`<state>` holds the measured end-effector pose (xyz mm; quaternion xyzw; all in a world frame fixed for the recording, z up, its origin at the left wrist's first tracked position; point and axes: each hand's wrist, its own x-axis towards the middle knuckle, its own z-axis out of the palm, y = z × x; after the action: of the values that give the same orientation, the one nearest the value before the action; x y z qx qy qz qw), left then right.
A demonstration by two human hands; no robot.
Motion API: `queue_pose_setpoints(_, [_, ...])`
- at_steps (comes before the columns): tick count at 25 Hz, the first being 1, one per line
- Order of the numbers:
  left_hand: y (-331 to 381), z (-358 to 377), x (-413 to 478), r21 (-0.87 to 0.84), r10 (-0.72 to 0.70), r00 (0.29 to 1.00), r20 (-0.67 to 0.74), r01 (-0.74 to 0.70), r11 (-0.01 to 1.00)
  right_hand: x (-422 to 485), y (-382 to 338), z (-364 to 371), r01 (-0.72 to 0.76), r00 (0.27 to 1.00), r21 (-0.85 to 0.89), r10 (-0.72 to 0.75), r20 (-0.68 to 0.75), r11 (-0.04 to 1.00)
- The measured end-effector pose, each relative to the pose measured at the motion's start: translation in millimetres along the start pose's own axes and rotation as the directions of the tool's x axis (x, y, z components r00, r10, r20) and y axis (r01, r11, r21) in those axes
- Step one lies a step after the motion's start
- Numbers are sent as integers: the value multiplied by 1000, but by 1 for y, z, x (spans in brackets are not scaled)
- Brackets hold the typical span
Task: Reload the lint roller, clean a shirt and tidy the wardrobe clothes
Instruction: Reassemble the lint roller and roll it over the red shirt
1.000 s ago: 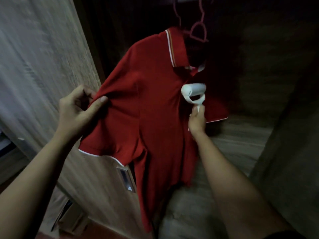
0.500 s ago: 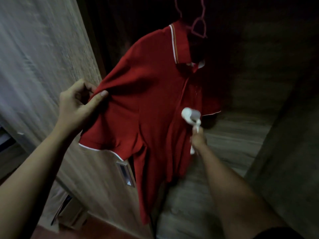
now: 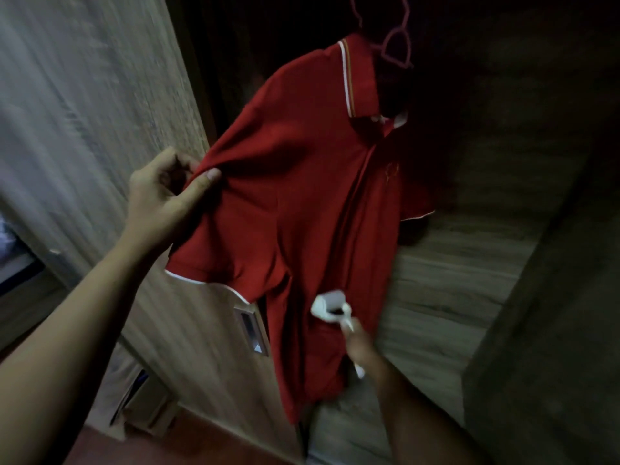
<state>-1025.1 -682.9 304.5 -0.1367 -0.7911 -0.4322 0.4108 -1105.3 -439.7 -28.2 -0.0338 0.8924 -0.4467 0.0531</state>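
A red polo shirt [image 3: 302, 196] with white trim hangs on a pink hanger [image 3: 397, 48] inside a dark wardrobe. My left hand [image 3: 164, 193] pinches the shirt's left sleeve near the shoulder and holds it stretched out to the left. My right hand [image 3: 360, 347] grips the handle of a white lint roller [image 3: 330, 307], whose head presses against the shirt's lower front, near the hem. The roller and right hand are blurred.
A wooden wardrobe door [image 3: 100, 129] with a recessed metal handle [image 3: 251, 330] stands at the left, behind the sleeve. A wooden shelf [image 3: 453, 263] lies below the shirt, a dark side panel [image 3: 553, 330] at the right. Boxes [image 3: 144, 407] sit on the reddish floor.
My right hand has drawn the lint roller down the shirt front, from just under the collar to near the hem. My left hand keeps its hold on the sleeve.
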Motion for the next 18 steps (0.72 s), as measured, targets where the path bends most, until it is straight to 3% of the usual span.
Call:
queue_pose_setpoints(2, [3, 3, 0, 5, 4, 1000, -2, -4, 1000, 23, -60, -48, 37, 993, 182, -16, -118, 983])
queue_pose_setpoints(4, [3, 4, -1, 3, 6, 1000, -13, -6, 1000, 39, -128, -102, 188, 952, 305, -97, -290, 934])
queue_pose_setpoints(6, [2, 3, -1, -9, 6, 1000, -27, -7, 1000, 42, -176, -135, 371, 878, 311, -222, -424, 875])
queue_pose_setpoints(8, [1, 2, -1, -22, -5, 1000, -28, 5, 1000, 37, -189, -133, 491, 818, 260, -337, -466, 832])
queue_pose_setpoints(10, [2, 1, -1, -38, -20, 1000, -19, 19, 999, 33, -154, -89, 417, 867, 181, -330, -373, 891])
queue_pose_setpoints(12, [4, 1, -1, -49, -25, 1000, -15, 24, 999, 9, -89, -25, 162, 980, 126, -145, -138, 979])
queue_pose_setpoints(14, [4, 1, -1, -39, -19, 1000, 0, 19, 999, -34, -25, 25, 9, 994, -76, -1, 109, 997])
queue_pose_setpoints(16, [4, 0, -1, -24, -14, 1000, 17, 14, 1000, -49, -8, 29, 8, 995, -128, 5, 98, 992])
queue_pose_setpoints(18, [3, -2, 0, -21, -20, 1000, 20, 20, 1000, -26, -42, -3, 26, 990, 9, -25, -140, 1000])
